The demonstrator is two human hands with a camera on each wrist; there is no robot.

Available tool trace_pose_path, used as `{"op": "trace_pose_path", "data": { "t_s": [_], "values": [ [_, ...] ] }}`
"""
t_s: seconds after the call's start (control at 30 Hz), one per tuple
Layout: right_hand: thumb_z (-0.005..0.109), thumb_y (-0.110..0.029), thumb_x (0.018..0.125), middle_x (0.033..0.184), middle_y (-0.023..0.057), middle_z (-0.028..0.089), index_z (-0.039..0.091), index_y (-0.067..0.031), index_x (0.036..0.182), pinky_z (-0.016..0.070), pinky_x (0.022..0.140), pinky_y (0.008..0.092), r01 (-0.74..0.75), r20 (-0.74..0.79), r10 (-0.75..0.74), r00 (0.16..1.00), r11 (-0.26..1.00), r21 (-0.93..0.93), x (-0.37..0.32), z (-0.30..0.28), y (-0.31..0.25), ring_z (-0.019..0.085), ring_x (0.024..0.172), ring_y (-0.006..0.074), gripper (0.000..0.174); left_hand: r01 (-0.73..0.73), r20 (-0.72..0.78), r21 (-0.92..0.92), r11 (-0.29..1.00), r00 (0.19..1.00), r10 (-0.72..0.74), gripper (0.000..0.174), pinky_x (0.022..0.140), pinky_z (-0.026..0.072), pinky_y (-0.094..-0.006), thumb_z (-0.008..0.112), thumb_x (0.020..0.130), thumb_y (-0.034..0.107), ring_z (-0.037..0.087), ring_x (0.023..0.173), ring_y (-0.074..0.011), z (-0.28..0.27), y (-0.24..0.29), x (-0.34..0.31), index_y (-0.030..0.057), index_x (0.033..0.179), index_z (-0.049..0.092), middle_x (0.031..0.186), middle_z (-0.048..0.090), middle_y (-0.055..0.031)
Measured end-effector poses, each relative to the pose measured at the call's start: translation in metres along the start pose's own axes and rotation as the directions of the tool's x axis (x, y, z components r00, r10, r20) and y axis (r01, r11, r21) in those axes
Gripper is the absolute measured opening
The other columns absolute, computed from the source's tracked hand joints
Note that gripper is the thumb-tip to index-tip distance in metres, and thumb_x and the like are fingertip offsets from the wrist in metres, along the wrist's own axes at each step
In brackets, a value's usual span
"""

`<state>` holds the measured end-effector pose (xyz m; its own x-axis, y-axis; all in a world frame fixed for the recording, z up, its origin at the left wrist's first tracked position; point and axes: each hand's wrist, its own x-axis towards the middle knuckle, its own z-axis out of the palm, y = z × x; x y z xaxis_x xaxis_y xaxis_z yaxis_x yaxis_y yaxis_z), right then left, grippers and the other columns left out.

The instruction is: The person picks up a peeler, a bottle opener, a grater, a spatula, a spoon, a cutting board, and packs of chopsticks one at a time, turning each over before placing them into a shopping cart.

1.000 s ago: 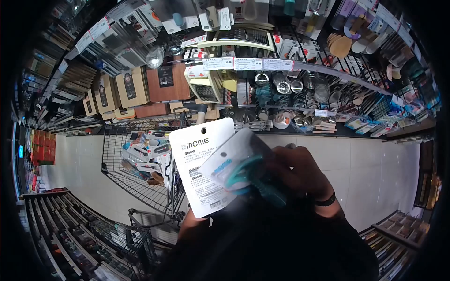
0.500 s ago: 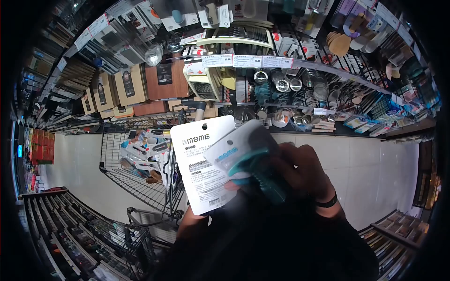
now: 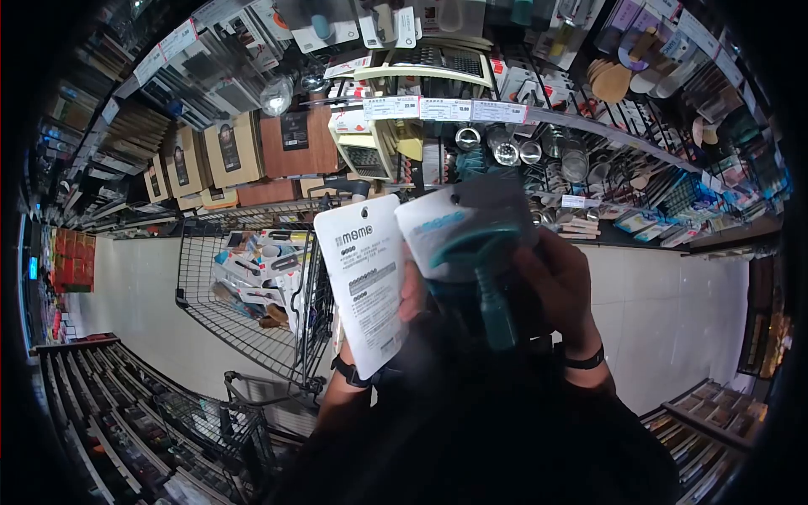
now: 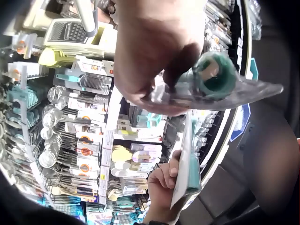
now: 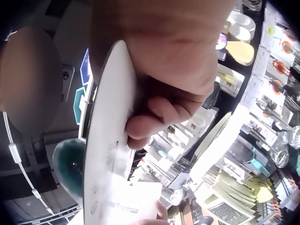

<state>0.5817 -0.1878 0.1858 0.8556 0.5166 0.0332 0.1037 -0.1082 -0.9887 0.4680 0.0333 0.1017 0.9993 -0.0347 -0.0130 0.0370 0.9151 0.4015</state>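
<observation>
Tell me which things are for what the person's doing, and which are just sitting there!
Being used:
White-backed packet, in the left hand
Teal tool packet, in the right hand
Shopping cart, probably

Just there:
Wooden boards
Grater
Price labels

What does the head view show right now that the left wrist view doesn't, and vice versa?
Only the head view: the wire shopping cart with packaged goods inside, the brown board on the shelf, and the printed face of the left-hand package.

Only the left wrist view: the round, hollow teal part in that package's clear plastic.

Both: the left hand and right hand each holding a package, the teal tool in the right-hand package, and a pale grater on the shelving.
</observation>
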Motion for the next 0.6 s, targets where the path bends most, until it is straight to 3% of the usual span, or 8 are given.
{"op": "trace_pose_path", "data": {
  "t_s": [0.07,0.13,0.2,0.3,0.4,0.5,0.6],
  "values": [
    [0.057,-0.020,0.099,0.092,0.0023,0.067,0.063,0.0009,0.108,0.0454,0.074,0.0239,-0.017,-0.150,0.058,0.987,0.965,0.263,0.004,0.003,-0.003,0.059,0.085,0.0073,0.024,-0.159,-0.220,0.351,0.923,0.944,0.247,0.027,0.067,0.0488,-0.0235,0.051,0.101,0.030,0.061,0.074,-0.0152,-0.015,0.003,0.004,0.0041,0.108,0.052,0.087,0.062,-0.0075],
    [0.055,-0.019,0.100,0.095,0.0018,0.066,0.062,0.0010,0.110,0.0448,0.075,0.0232,-0.062,-0.152,0.107,0.982,0.960,0.274,0.006,-0.008,0.002,0.058,0.086,0.0067,0.024,-0.242,-0.486,0.410,0.879,0.758,0.436,0.018,0.069,0.0518,-0.0263,0.056,0.099,0.018,0.063,0.076,-0.0127,-0.025,0.007,0.014,0.0033,0.108,0.054,0.096,0.065,-0.0077],
    [0.054,-0.019,0.101,0.097,0.0013,0.064,0.061,0.0012,0.112,0.0441,0.077,0.0224,-0.111,-0.156,0.160,0.975,0.952,0.287,0.009,-0.012,0.008,0.057,0.088,0.0062,0.024,-0.197,-0.426,0.544,0.816,0.772,0.471,0.016,0.071,0.0513,-0.0227,0.062,0.096,0.013,0.063,0.077,-0.0076,-0.029,0.021,0.009,0.0022,0.107,0.056,0.092,0.068,-0.0055],
    [0.053,-0.020,0.101,0.093,0.0014,0.064,0.060,0.0009,0.112,0.0448,0.075,0.0224,-0.091,-0.178,0.154,0.972,0.943,0.321,0.012,-0.007,0.023,0.055,0.083,0.0057,0.025,-0.160,-0.466,0.606,0.780,0.723,0.510,0.016,0.070,0.0500,-0.0208,0.064,0.095,0.012,0.063,0.075,-0.0068,-0.028,0.025,0.002,0.0019,0.106,0.056,0.087,0.070,-0.0056],
    [0.054,-0.021,0.101,0.094,0.0026,0.065,0.060,0.0004,0.113,0.0460,0.074,0.0228,-0.137,-0.129,0.169,0.977,0.964,0.227,0.010,-0.004,0.038,0.057,0.084,0.0055,0.025,-0.147,-0.449,0.658,0.739,0.711,0.541,0.019,0.070,0.0493,-0.0207,0.064,0.095,0.011,0.064,0.076,-0.0071,-0.025,0.023,0.001,0.0000,0.109,0.058,0.089,0.071,-0.0082],
    [0.057,-0.022,0.100,0.096,0.0029,0.066,0.059,-0.0003,0.115,0.0478,0.077,0.0234,-0.187,0.024,0.192,0.981,0.911,0.367,0.010,0.010,0.036,0.059,0.088,0.0057,0.027,-0.096,-0.434,0.683,0.725,0.744,0.508,0.026,0.071,0.0489,-0.0210,0.064,0.095,0.012,0.064,0.077,-0.0075,-0.021,0.018,0.003,-0.0034,0.116,0.060,0.090,0.072,-0.0091],
    [0.057,-0.023,0.100,0.104,0.0025,0.064,0.058,-0.0020,0.117,0.0482,0.077,0.0242,-0.169,0.063,0.160,0.985,0.836,0.522,0.014,0.035,0.047,0.059,0.091,0.0068,0.027,-0.079,-0.414,0.683,0.726,0.777,0.475,0.026,0.070,0.0485,-0.0204,0.064,0.096,0.012,0.064,0.076,-0.0069,-0.015,0.007,0.007,-0.0037,0.116,0.059,0.088,0.072,-0.0085]
  ]
}}
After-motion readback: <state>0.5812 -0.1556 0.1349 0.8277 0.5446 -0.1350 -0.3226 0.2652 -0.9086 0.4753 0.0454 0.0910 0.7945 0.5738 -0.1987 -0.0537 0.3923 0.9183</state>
